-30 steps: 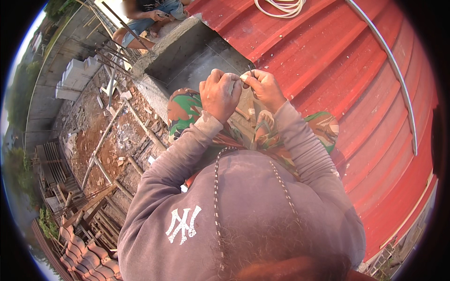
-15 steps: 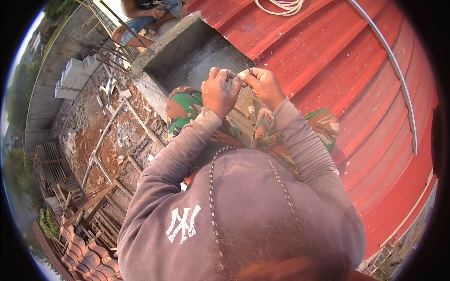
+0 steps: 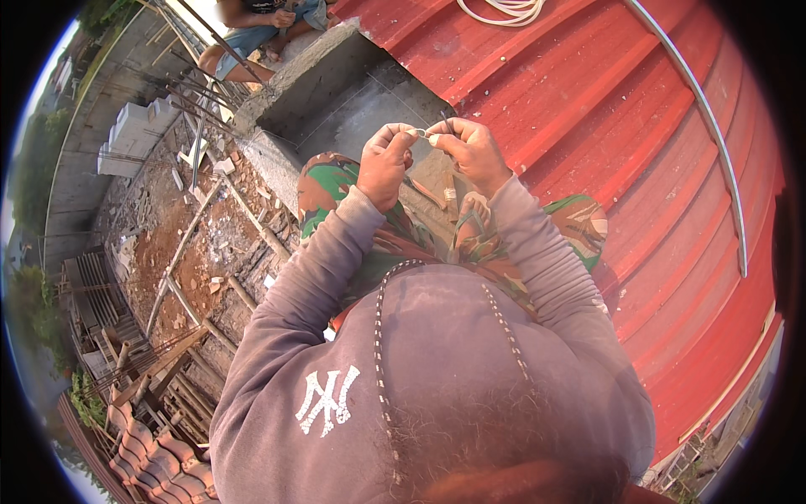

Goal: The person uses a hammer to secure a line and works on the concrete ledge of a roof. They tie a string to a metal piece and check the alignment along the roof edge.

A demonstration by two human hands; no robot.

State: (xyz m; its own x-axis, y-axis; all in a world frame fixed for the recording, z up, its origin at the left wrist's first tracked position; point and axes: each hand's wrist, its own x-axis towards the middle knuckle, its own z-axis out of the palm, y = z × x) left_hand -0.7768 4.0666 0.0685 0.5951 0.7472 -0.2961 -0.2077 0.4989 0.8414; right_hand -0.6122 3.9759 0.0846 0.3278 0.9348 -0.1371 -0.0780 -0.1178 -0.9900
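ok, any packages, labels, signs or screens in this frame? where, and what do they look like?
No packages, signs or screens.
Only marking: white embroidered emblem on the person's faded purple sweatshirt, lower left of centre; angular interlocked shape.
Left hand and right hand pinch a small pale object, unlabelled as far as visible.

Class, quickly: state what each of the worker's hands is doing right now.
Left hand: closed, pinching a small pale piece.
Right hand: closed, fingertips pinching the same small piece.

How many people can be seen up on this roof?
2: the camera wearer, whose left hand and right hand meet over the red roof, and another person sitting at the top; others may be hidden.
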